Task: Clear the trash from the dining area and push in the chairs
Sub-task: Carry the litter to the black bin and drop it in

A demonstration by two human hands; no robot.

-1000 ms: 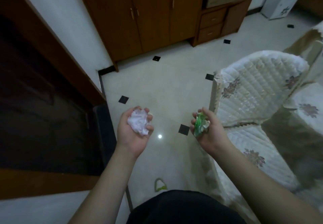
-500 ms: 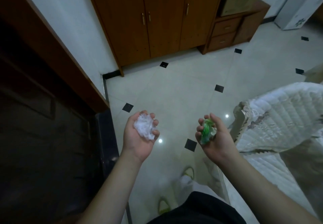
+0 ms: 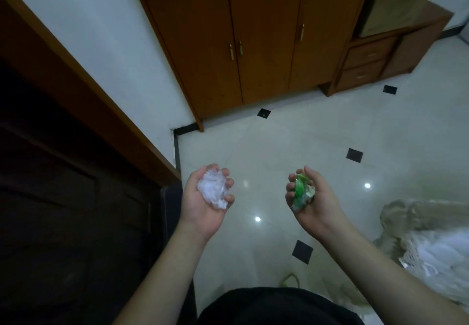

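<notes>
My left hand is held palm up in front of me, fingers curled around a crumpled white tissue wad. My right hand is also palm up and grips a crumpled green and white wrapper. Both hands hover above the pale tiled floor. A chair with a quilted cream cover shows blurred at the lower right edge, to the right of my right arm.
A brown wooden cabinet with doors stands ahead against the wall, with a lower drawer unit and a cardboard box to its right. A dark wooden doorway fills the left side. White wall lies between them.
The view has swung left and forward: the cabinet looms closer and the covered chair has slid to the lower right edge. Both hands keep their trash in the same pose.
</notes>
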